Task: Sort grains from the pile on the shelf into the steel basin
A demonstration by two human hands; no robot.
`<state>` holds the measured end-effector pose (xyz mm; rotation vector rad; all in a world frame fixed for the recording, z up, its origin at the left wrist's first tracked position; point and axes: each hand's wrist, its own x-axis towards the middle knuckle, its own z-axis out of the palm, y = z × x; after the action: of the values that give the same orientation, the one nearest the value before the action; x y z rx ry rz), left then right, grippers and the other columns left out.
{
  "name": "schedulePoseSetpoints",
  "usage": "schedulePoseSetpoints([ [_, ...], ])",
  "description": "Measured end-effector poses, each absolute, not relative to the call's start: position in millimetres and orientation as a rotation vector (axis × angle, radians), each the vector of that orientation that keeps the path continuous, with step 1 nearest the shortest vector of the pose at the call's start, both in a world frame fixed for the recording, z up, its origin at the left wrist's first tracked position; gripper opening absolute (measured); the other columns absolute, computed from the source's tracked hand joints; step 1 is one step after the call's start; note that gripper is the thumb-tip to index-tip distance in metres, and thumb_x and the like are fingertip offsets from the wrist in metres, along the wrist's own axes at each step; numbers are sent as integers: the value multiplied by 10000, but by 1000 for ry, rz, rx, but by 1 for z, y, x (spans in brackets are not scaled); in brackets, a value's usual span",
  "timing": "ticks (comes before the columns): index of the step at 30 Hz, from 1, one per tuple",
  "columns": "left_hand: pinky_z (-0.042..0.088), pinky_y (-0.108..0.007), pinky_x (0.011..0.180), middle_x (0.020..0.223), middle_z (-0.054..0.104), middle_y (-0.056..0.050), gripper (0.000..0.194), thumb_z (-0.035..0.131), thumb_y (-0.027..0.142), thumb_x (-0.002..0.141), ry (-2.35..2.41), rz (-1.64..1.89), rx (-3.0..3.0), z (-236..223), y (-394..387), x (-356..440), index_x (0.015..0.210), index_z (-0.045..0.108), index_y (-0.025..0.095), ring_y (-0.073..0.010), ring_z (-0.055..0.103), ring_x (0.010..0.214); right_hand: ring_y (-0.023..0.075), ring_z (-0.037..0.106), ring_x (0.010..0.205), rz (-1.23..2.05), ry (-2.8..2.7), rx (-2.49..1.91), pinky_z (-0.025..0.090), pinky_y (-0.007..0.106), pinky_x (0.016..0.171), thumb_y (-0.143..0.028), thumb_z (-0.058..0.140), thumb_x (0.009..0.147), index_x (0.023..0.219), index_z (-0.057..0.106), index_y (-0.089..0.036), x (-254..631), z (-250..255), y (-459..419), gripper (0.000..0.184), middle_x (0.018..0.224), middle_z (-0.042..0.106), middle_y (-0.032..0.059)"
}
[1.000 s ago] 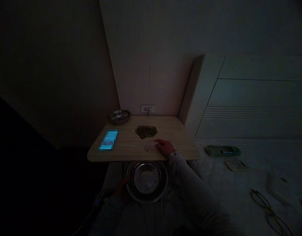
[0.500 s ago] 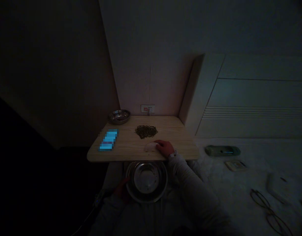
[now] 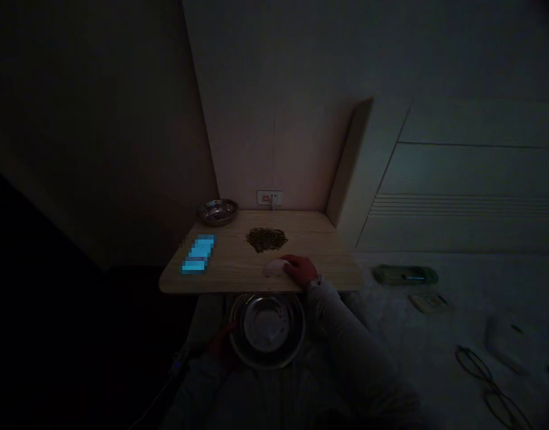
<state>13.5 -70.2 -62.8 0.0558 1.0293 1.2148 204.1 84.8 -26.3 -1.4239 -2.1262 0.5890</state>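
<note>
My right hand (image 3: 301,271) is closed on a pale, flat half-round piece (image 3: 275,267), whose lower edge rests on the wooden tabletop (image 3: 230,272) near its front edge. A few dark specks lie by that edge. Beyond the piece is a spread pile of small dark green-brown grains (image 3: 266,239). Below the front edge, my left hand (image 3: 222,343) grips the left rim of a wide steel basin (image 3: 296,343). Inside the basin I see a smaller shiny round bowl or base (image 3: 264,325) with a few dark bits. Darkness hides most of my left fingers.
Another steel bowl (image 3: 218,212) stands at the tabletop's back left corner, with a lit, blurred-out phone screen (image 3: 199,253) in front of it. A wall socket (image 3: 270,197) holds a plug. On the bed at right lie a green case (image 3: 405,275), a flat pale item (image 3: 430,302) and a looped cable (image 3: 489,382).
A dark speck on the tabletop is now closer to the front edge, above the basin. Both hands have kept nearly the same place and hold.
</note>
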Motion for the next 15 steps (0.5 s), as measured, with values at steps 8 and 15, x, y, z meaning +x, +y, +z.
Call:
schedulePoseSetpoints([
  [8, 312, -368, 919, 583, 664, -56, 146, 537, 93, 557, 1060, 1237, 60, -59, -71, 16, 467, 588, 196, -261, 471, 1031, 128, 550, 693, 605, -2169, -1368, 403, 232, 693, -282, 424, 697, 982, 575, -226, 205, -27, 74, 327, 782, 635, -2],
  [15, 331, -351, 894, 558, 663, -49, 199, 495, 110, 627, 986, 1197, 34, -65, -67, 13, 476, 610, 170, -249, 557, 903, 138, 555, 705, 579, -2190, -1368, 398, 242, 698, -287, 425, 700, 973, 583, -230, 206, -25, 71, 320, 791, 636, 5],
])
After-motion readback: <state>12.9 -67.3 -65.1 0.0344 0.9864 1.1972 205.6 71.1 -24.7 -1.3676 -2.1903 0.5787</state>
